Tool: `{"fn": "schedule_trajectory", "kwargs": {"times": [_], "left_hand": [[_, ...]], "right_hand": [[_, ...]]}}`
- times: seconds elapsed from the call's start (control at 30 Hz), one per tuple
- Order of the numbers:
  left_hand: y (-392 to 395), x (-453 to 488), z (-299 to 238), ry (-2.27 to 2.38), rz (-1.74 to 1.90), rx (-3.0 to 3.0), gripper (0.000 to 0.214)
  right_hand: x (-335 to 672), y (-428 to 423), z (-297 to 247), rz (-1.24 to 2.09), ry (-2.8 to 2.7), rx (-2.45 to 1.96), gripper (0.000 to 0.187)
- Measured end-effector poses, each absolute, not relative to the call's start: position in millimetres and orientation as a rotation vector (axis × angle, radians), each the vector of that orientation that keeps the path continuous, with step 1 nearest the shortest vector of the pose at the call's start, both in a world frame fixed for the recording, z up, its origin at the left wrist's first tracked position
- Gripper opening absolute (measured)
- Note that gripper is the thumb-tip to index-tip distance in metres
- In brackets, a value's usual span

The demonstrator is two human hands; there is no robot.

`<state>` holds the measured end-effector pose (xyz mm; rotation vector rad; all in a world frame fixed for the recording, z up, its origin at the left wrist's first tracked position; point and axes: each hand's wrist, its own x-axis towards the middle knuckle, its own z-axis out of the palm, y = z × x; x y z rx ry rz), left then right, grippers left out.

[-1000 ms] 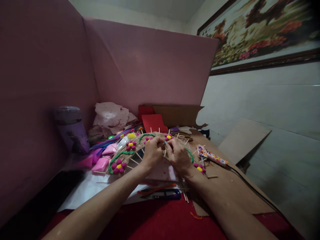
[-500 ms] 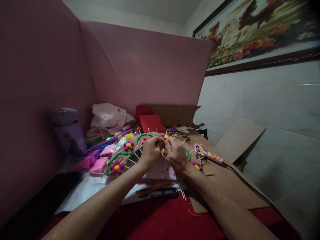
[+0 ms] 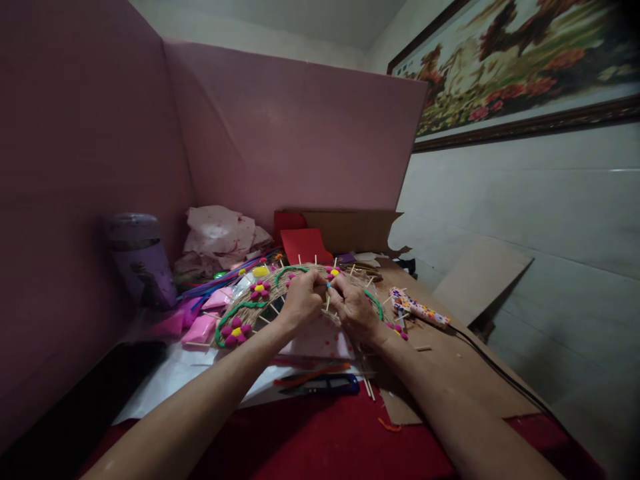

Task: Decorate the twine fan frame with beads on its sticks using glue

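Observation:
A jute-wound arch [image 3: 250,300] studded with thin wooden sticks, pink and yellow clay flowers and green pipe-cleaner curves lies on the table in the middle. My left hand [image 3: 301,300] and my right hand [image 3: 353,308] meet over its top, fingertips pinched together on a small light-blue piece [image 3: 329,285]. It is too small to tell what it is. Both wrists rest over the arch's middle and hide that part.
A purple bottle [image 3: 141,259] stands at the left by pink packets [image 3: 200,328]. Blue-handled scissors [image 3: 325,384] and an orange pipe cleaner [image 3: 310,375] lie near me. A patterned glue gun [image 3: 417,308] with a black cord lies at the right on brown cardboard [image 3: 450,373]. Pink boards wall the back.
Both hands stay pinched together at the same spot on the arch; only the camera view shifted slightly.

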<state>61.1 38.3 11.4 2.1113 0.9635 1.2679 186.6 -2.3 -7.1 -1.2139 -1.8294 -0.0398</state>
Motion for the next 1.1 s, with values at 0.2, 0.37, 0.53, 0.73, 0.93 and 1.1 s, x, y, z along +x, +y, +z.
{"fn": "schedule_trajectory", "kwargs": {"times": [0.2, 0.37, 0.53, 0.73, 0.93, 1.1], "left_hand": [[29.9, 66.9, 10.4, 0.97, 1.327, 2.008, 0.012], [33.8, 69.3, 9.4, 0.747, 1.286, 1.687, 0.005], [38.5, 68.6, 9.5, 0.667, 1.193, 1.529, 0.015], [47.7, 66.2, 4.9, 0.746, 1.29, 1.631, 0.011], [44.3, 64.7, 7.4, 0.694, 1.242, 1.606, 0.015], [44.9, 63.5, 9.0, 0.724, 1.288, 1.636, 0.013]], "right_hand": [[177.3, -4.3, -16.4, -0.137, -1.736, -1.296, 0.009], [176.4, -5.1, -12.6, 0.114, -1.591, -1.192, 0.016], [179.6, -4.0, -7.8, 0.224, -1.538, -1.138, 0.019], [181.8, -3.4, -5.6, 0.194, -1.622, -1.144, 0.023], [181.9, -2.2, -7.9, 0.211, -1.584, -1.15, 0.02], [181.7, -3.4, -8.2, 0.121, -1.648, -1.191, 0.022]]}}
